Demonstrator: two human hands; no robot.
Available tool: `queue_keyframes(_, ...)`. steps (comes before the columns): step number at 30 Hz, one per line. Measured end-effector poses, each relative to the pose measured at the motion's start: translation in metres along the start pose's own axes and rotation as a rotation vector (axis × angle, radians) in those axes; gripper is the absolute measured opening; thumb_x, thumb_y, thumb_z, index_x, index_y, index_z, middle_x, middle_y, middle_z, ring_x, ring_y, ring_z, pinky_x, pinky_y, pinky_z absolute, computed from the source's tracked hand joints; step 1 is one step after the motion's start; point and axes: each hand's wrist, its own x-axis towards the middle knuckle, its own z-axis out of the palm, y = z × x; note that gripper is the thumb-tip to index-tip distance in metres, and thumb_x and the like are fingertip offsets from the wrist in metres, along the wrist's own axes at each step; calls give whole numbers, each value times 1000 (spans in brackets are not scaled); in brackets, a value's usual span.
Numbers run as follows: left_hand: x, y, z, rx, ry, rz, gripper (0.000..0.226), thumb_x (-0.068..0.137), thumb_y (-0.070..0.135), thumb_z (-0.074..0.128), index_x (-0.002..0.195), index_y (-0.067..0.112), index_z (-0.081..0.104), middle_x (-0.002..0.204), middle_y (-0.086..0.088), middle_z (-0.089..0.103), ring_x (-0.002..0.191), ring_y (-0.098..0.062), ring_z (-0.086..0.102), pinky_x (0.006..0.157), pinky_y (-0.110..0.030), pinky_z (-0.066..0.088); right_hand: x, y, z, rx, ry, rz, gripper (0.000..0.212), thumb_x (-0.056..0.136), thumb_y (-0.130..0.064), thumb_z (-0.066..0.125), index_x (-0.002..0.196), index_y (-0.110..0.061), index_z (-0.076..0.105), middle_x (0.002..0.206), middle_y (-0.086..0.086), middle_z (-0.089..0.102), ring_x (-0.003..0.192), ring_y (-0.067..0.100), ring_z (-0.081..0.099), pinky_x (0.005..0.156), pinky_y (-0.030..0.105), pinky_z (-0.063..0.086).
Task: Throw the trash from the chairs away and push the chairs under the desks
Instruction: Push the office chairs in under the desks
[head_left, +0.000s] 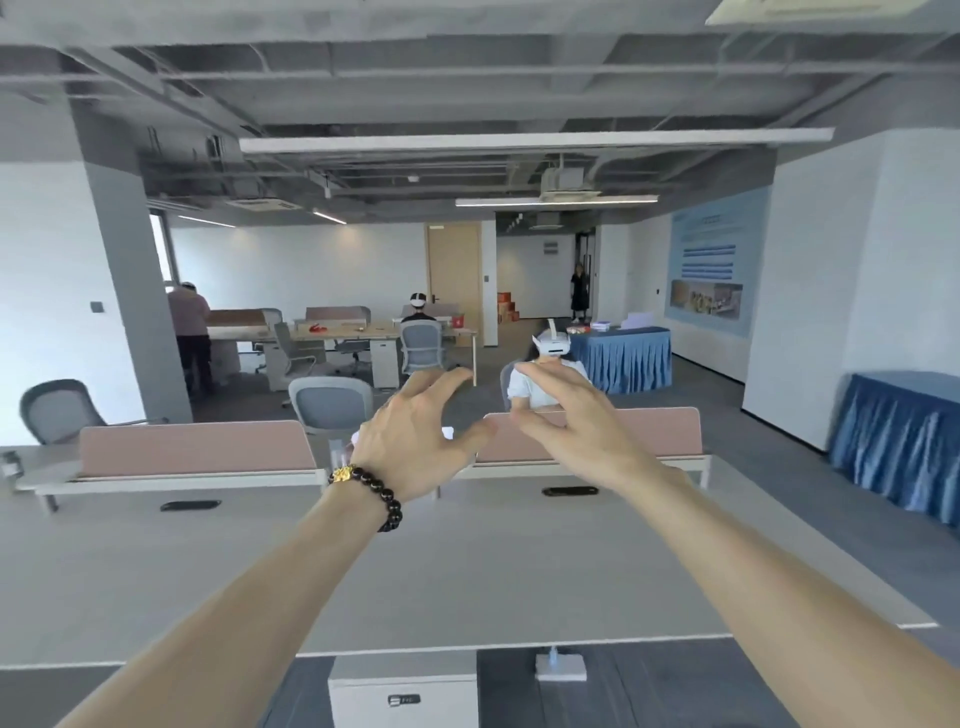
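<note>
Both my hands are stretched out above the grey desk (467, 561), and neither is gripping anything; my left hand (415, 441), with a dark bead bracelet (371, 493) at the wrist, has its fingers spread and loose; my right hand (566, 421) is spread the same way, thumb toward the left one.

The nearest chair (330, 402) is grey with a rounded mesh back, standing just beyond the pink divider (197, 447) on the far side of the desk; a second grey chair (57, 410) stands at the left, beside the pillar (135, 312); a third chair (421, 345) is farther off at the wooden desks (343, 332). Something pale and partly clear (343, 452) shows just behind my left wrist; I cannot tell what it is, nor whether my hand touches it.

A white drawer cabinet (402, 691) sits beneath the desk's near edge, closed, its contents unseen; orange boxes (506, 306) are stacked by the door (454, 280), also closed.

The desk's near edge runs across the bottom of the view; a second pink divider (592, 436) lines the far edge on the right, with a seated person (550, 379) in a white headset behind it; open grey floor lies between that row and the blue-draped tables (898, 441).
</note>
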Motion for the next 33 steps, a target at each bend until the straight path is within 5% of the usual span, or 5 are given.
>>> queue_keyframes(5, -30, 79, 2, 49, 25, -25, 67, 78, 76, 45, 138, 45, 43, 143, 21, 44, 113, -17, 59, 87, -43, 51, -50, 11, -72, 22, -7, -40, 54, 91, -47, 52, 143, -35, 41, 147, -11, 39, 136, 3, 30, 103, 24, 24)
queue_keyframes(19, -128, 260, 17, 106, 100, -80, 66, 79, 80, 38, 138, 50, 37, 144, 15, 46, 111, -22, 60, 76, -39, 49, -211, 77, -274, 3, -6, 2, 56, 91, -50, 50, 144, -42, 34, 153, -12, 34, 141, 7, 27, 107, 29, 24)
queue_keyframes(23, -160, 314, 40, 91, 55, -127, 71, 76, 82, 33, 139, 49, 38, 144, 12, 46, 111, -23, 59, 82, -39, 48, -260, 104, -335, -10, -56, 3, 49, 91, -51, 48, 129, -72, 26, 150, -14, 36, 138, 7, 28, 108, 36, 26)
queue_keyframes(27, -173, 366, 61, 113, 36, -111, 77, 76, 82, 31, 144, 46, 36, 147, 10, 45, 121, -25, 55, 87, -41, 50, -290, 141, -388, -30, -40, 60, 58, 89, -53, 48, 143, -51, 26, 153, -11, 35, 140, 8, 28, 102, 29, 24)
queue_keyframes(33, -172, 424, 101, 134, 51, -114, 71, 80, 81, 35, 142, 48, 36, 148, 9, 45, 122, -25, 55, 84, -40, 47, -316, 208, -448, -19, -23, 108, 56, 91, -52, 48, 143, -50, 27, 151, -6, 38, 138, 15, 34, 104, 34, 28)
